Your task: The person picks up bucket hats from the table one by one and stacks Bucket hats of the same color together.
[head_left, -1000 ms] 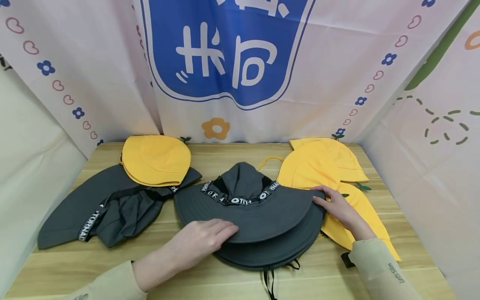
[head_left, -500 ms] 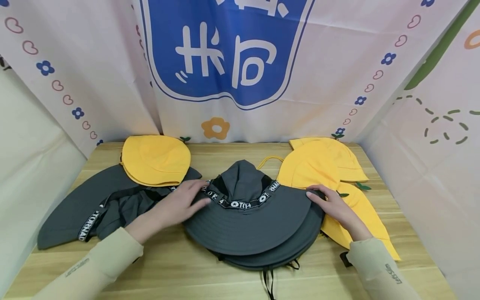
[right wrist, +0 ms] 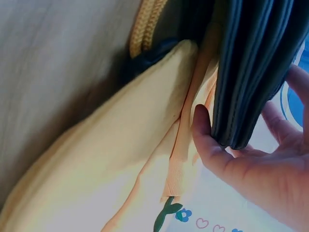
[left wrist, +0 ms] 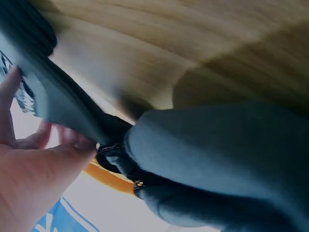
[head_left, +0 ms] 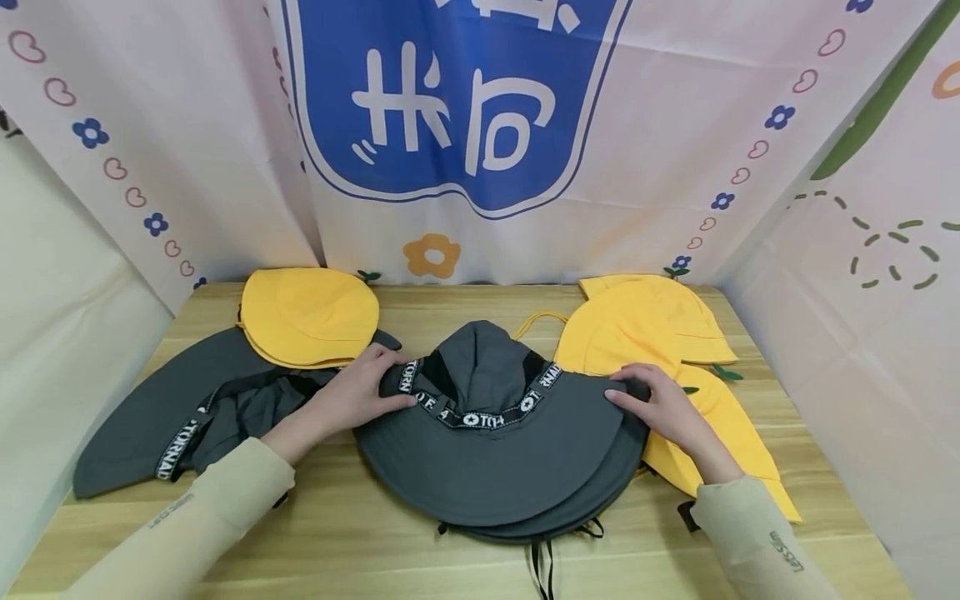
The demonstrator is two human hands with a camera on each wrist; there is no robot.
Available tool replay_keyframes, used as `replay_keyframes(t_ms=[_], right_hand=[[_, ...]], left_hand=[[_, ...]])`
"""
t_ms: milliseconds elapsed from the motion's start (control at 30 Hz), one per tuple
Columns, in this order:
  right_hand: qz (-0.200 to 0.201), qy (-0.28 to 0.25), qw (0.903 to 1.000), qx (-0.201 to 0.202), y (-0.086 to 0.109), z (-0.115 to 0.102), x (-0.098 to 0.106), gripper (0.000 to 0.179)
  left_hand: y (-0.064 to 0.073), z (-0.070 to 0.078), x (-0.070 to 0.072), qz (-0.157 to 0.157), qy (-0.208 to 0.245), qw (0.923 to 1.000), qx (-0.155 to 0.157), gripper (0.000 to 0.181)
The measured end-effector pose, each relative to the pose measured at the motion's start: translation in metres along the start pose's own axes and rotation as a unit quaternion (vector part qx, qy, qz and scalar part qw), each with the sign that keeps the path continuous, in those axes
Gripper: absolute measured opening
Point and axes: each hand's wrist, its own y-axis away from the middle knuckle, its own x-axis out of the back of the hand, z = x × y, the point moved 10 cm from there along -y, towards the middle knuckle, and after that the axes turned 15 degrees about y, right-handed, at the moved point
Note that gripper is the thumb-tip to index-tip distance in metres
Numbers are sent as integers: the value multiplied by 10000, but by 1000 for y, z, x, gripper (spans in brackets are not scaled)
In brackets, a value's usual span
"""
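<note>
Dark grey wide-brimmed sun hats lie stacked at the middle of the table. The top sun hat has its crown folded up and a black band with white lettering. My left hand pinches its brim at the left, thumb on top beside the band. At the right end, my right hand grips the brims. The right wrist view shows several layered brims between thumb and fingers of the right hand. The left wrist view has the left hand on the grey brim.
Left of the stack, another grey sun hat lies partly under a yellow hat. Several yellow hats overlap at the right, close to the right hand. Black cords hang toward the table's front. Printed cloth encloses the back.
My left hand has moved from the front brim up and left to the brim's left side and taken hold. The top hat's brim has shifted toward the front; the right hand stays at the right end.
</note>
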Motion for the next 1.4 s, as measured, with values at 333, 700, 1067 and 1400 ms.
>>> replay_keyframes(t_ms=[333,700,1067,1400], right_hand=[[-447,-1375,9883,-487,1,11,1,48],[-581,-1897,9751,-988,-1,30,-3,45],[-899,-1579,9817,-576,-1,16,-17,53],[-783,-1233,9879,-514,-8,2,-25,52]], left_hand=[[-5,12,-12,-812,973,9919,92,52],[-4,23,-41,-1000,489,9937,85,51],[1,14,-46,-1568,389,9855,510,74],[7,8,-20,-1136,232,9927,341,67]])
